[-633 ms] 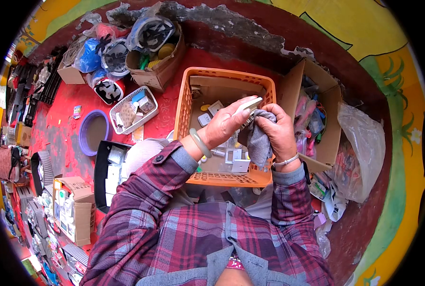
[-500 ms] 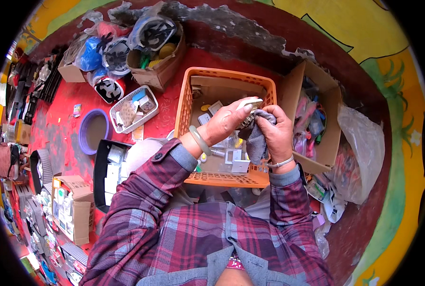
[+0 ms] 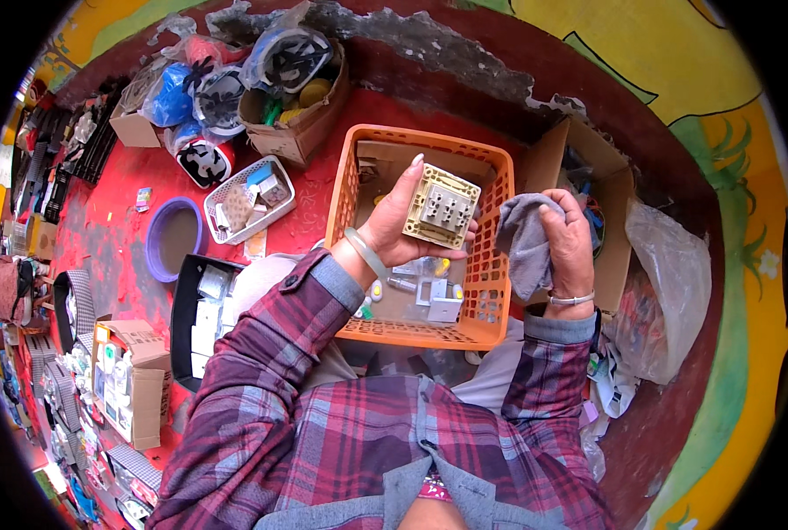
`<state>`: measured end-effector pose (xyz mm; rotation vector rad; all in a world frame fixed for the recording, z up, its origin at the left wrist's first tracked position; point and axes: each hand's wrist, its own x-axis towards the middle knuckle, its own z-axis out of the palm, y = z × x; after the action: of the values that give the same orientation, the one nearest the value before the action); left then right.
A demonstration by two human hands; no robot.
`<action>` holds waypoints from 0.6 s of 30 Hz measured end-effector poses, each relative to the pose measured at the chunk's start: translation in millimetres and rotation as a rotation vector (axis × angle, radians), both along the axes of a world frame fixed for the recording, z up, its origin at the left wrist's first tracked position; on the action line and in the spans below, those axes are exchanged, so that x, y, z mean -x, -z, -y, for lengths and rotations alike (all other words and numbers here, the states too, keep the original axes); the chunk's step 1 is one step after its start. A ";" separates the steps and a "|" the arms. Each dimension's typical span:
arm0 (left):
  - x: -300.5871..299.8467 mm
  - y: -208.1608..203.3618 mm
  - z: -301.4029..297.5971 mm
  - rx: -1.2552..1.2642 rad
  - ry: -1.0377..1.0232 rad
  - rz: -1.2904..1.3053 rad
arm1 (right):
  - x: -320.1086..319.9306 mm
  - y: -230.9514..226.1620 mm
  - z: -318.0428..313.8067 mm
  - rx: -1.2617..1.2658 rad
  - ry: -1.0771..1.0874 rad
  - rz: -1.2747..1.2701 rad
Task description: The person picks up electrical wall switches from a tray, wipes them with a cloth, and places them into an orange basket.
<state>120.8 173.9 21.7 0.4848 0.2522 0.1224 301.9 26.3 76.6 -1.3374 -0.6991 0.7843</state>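
Red floor [image 3: 316, 184] meets peeling wall [image 3: 451, 55] beyond the grey cloth [image 3: 524, 246].

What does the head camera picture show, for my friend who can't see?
A person's left hand holds a square cream plate above an orange basket with small white items inside. Their right hand grips a gray cloth near the basket's right side. A purple basin stands on the red floor.
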 end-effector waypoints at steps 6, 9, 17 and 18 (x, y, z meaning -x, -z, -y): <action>-4.5 3.8 5.1 0.076 0.064 -0.022 | 14.2 13.1 -4.6 0.015 -0.070 0.525; -5.6 5.5 9.1 0.057 0.056 -0.077 | 24.1 10.5 -12.7 -0.106 -0.153 0.745; -5.1 8.0 13.1 -0.017 0.025 -0.103 | 27.8 12.7 -14.0 -0.008 -0.307 0.907; -4.3 6.3 12.1 -0.007 0.024 -0.100 | 27.9 11.6 -14.1 -0.018 -0.312 0.883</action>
<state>125.0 161.8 15.4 0.5010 0.3435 0.0761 274.0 40.3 65.0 -1.5672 -1.6325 0.3884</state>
